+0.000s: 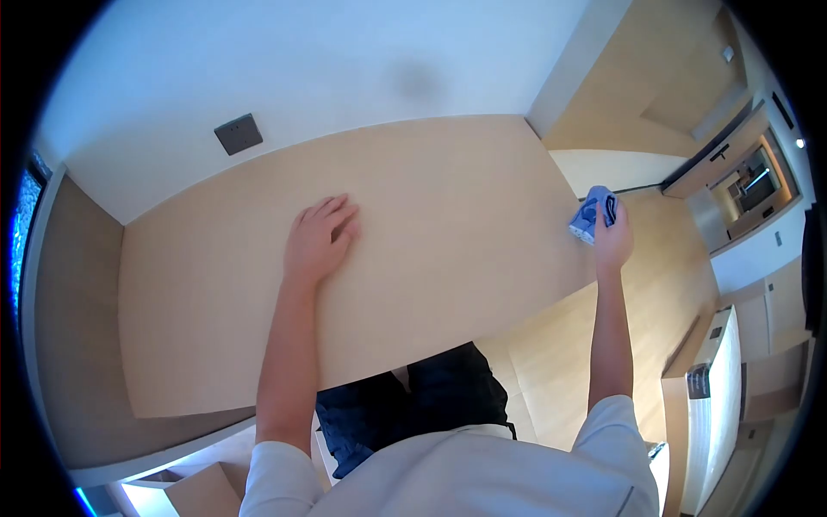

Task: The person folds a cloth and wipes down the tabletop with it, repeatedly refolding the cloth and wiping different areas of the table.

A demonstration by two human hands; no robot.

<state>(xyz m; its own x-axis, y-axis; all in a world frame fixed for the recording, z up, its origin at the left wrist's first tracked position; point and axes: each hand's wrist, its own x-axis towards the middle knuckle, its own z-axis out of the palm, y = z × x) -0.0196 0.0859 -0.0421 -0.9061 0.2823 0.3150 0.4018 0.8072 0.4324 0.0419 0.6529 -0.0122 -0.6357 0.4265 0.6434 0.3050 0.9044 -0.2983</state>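
Note:
My right hand (613, 243) is closed on a folded blue cloth (587, 215) with a pale, speckled edge and a dark fold. Hand and cloth are at the right end of the light wood tabletop (431, 224); whether the cloth touches the wood I cannot tell. Near the middle of the same surface, my left hand (319, 241) lies palm down and holds nothing. Its fingers are a little bent and slightly apart, with the thumb to the right.
A dark wall socket (239, 133) sits on the white wall behind the tabletop. The left end meets a brown side panel (77, 302). Wood flooring (560, 353) stretches to the right, past a white-topped, box-like piece (715, 405), towards a doorway (748, 185).

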